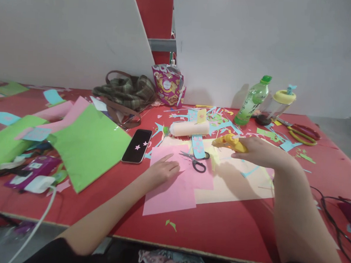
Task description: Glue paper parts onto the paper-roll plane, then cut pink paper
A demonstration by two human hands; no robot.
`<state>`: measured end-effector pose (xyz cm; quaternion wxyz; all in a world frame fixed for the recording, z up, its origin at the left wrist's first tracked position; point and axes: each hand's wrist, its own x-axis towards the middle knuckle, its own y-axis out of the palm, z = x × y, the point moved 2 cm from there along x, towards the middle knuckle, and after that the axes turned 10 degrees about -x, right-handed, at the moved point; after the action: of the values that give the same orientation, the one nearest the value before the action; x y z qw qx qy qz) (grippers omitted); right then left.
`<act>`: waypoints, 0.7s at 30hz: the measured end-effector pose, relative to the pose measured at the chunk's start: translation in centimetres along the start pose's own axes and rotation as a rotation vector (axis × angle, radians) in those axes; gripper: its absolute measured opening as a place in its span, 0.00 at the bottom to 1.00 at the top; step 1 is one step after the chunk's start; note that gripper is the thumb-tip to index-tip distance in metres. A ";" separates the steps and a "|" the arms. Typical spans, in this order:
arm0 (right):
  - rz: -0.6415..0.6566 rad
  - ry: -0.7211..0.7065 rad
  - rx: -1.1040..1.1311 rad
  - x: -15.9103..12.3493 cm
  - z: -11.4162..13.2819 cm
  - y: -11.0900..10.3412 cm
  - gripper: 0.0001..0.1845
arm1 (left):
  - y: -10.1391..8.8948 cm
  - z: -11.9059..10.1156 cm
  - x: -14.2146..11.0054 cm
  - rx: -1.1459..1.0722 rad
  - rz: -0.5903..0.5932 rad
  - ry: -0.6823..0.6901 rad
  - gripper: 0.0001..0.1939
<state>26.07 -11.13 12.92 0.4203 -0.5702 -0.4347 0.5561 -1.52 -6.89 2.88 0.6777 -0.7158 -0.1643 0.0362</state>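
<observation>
Yellow tool, clasped in right hand, pointing left.
Left hand: loosely spread, empty, on pink paper; scissors between hands.

The red surface carries a smartphone, a green sheet, a pink sheet and a plaid bag. Toward its back stand a snack pouch, green-capped bottle and yellow-lidded cup.

1. One left hand and one right hand
2. Two pairs of scissors, one black-handled, one red-and-yellow-handled
3. One phone
4. Two pink stars on the phone
5. One green bottle
6. One yellow-lidded cup
7. One yellow tool
8. One standing snack packet
9. One plaid bag
10. One pale cylinder
</observation>
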 end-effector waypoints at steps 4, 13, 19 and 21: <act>0.003 -0.002 -0.003 0.1 -0.1 0.2 0.18 | -0.4 0.7 -0.1 -0.081 -0.005 -0.078 0.13; 0.030 0.005 0.034 0.0 0.2 0.0 0.17 | -1.7 -1.1 0.5 -0.393 0.108 -0.149 0.08; 0.053 -0.052 0.093 0.2 0.6 0.0 0.15 | -0.9 -1.2 0.8 -0.442 0.111 -0.174 0.05; 0.074 -0.103 0.126 0.4 0.8 0.3 0.14 | -0.8 -1.2 0.8 -0.451 0.115 -0.182 0.04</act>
<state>25.31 -10.81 12.54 0.4117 -0.5291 -0.3987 0.6258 -0.60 -7.76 3.89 0.4799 -0.8511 -0.1874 0.1012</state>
